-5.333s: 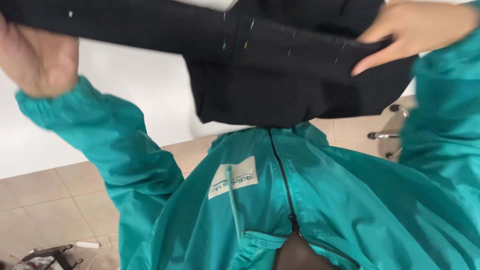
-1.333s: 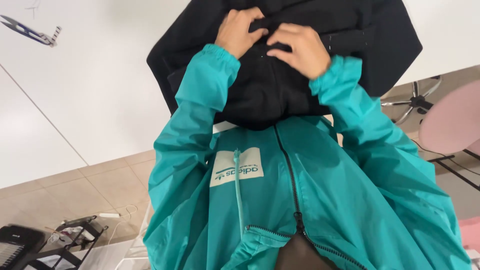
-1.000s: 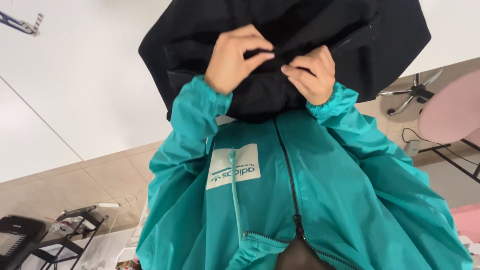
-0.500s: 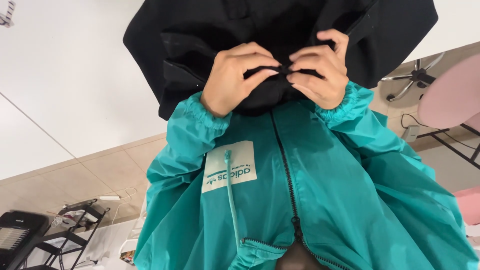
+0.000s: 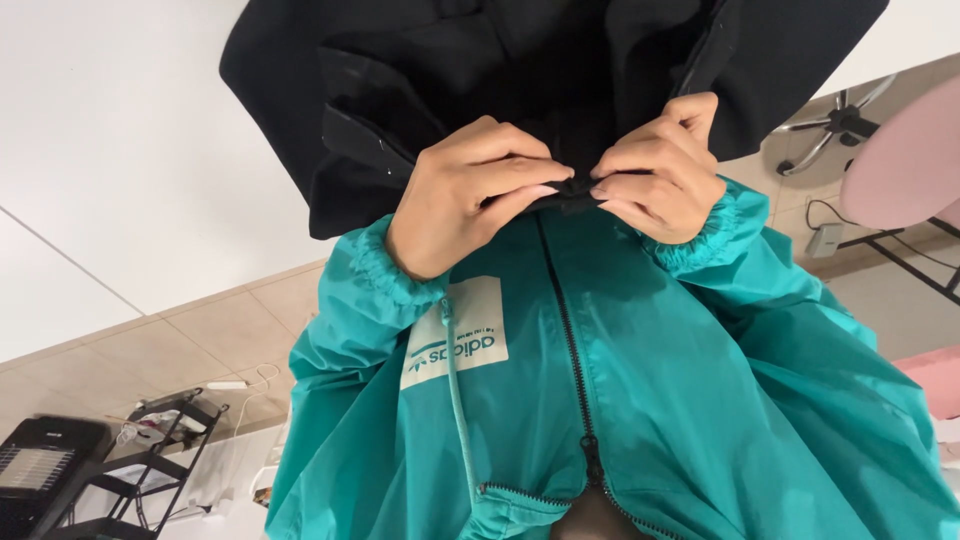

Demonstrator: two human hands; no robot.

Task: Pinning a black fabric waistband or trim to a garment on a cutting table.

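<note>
I have both hands, left hand (image 5: 470, 195) and right hand (image 5: 655, 170), pinched closed on the black garment (image 5: 520, 80) edge; next, hold the grip even

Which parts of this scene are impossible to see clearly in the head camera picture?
- Black garment: its top is cut off by the upper edge.
- What the left hand and right hand pinch: hidden under the fingers.
- Pink round thing: cut by the right edge.
- Items on the black rack: too small.
</note>
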